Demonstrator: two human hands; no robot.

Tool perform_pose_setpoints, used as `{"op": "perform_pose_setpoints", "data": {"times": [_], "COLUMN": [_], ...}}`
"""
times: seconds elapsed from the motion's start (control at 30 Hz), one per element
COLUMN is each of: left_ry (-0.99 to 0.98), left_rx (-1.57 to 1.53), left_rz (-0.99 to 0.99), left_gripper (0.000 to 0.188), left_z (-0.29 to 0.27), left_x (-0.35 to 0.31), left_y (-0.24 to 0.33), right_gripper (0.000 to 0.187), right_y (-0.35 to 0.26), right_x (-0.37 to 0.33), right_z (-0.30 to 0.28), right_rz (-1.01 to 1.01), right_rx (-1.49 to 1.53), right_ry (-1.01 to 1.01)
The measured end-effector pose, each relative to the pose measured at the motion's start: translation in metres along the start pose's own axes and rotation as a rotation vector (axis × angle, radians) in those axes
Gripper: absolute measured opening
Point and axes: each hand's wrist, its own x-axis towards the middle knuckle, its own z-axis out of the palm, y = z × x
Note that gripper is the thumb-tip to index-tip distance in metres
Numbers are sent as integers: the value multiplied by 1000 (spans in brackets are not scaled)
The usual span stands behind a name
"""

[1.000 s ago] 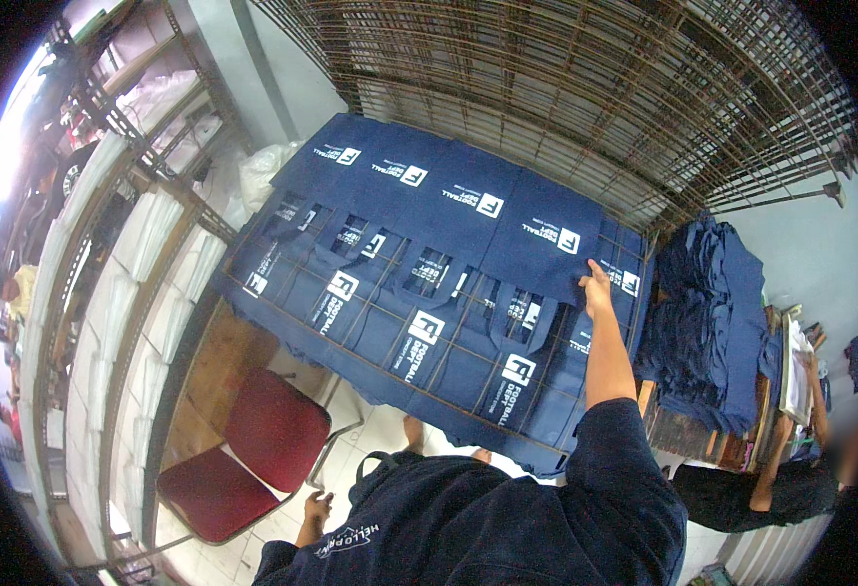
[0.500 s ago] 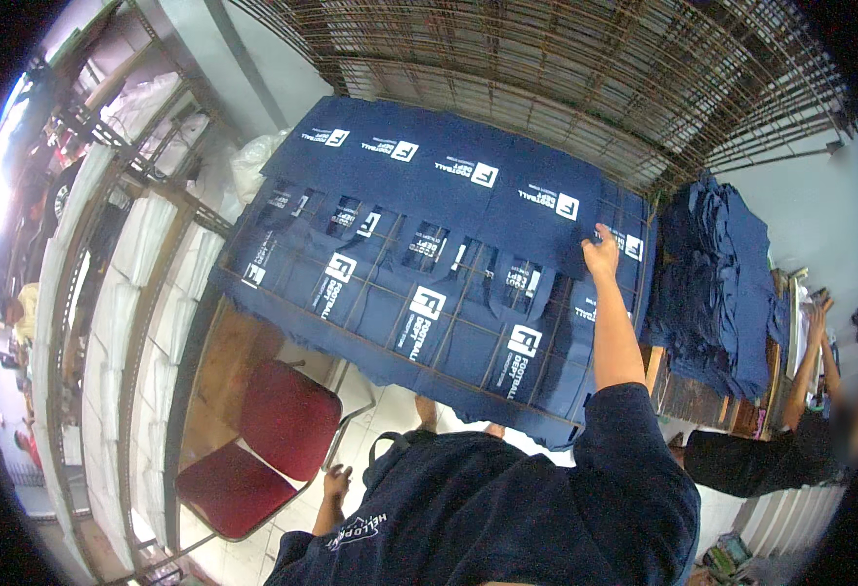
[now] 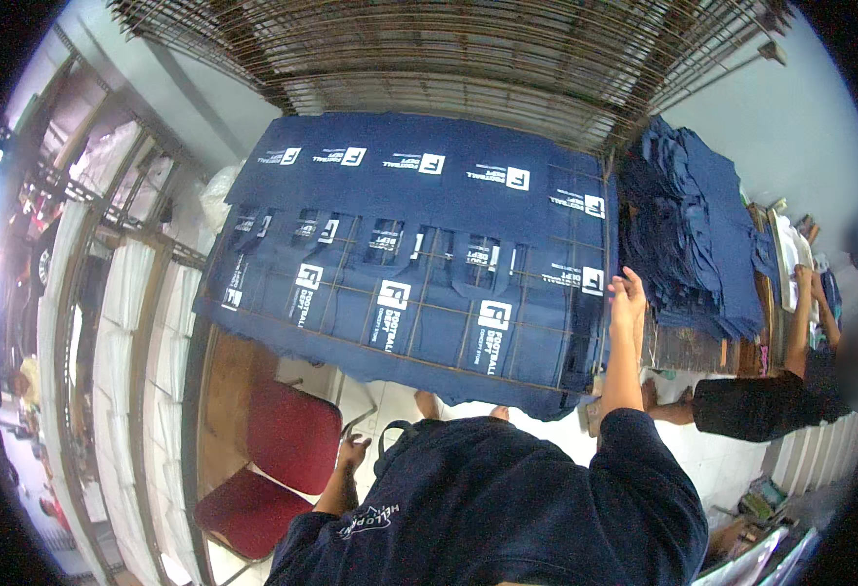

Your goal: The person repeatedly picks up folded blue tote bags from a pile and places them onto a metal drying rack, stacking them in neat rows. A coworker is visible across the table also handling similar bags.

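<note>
The right grip [image 3: 627, 293] is open, fingers loosely bent, just beside the right edge of the thin-barred wire rack [image 3: 608, 220]. Flat, matte navy cloth pieces [image 3: 351, 200] with white block prints lie in overlapping rows across it. The left grip [image 3: 353, 451] is half-curled near the red padded chair [image 3: 295, 439]; closure cannot be told. Rightward stands a rumpled cloth stack [image 3: 688, 234].

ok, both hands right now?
Left hand: loosely open, nothing visibly held, near the red chair.
Right hand: open, nothing visibly held, beside the navy fabric.
</note>
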Motion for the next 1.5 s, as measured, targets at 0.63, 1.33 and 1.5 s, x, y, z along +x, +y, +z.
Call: {"op": "perform_pose_setpoints", "data": {"times": [0.63, 1.33, 1.5], "left_ry": [-327, -426, -226], "left_rx": [322, -119, -416], "left_rz": [434, 41, -7], "left_gripper": [46, 35, 46], "left_z": [36, 10, 65], "left_x": [79, 9, -10], "left_y": [24, 59, 18], "right_gripper": [32, 98, 75], "right_y": [-32, -68, -62], "right_x": [9, 158, 197], "right_z": [-226, -305, -260], "right_rz": [39, 32, 205], "right_rx": [308, 1205, 1056], "right_ry": [544, 383, 278]}}
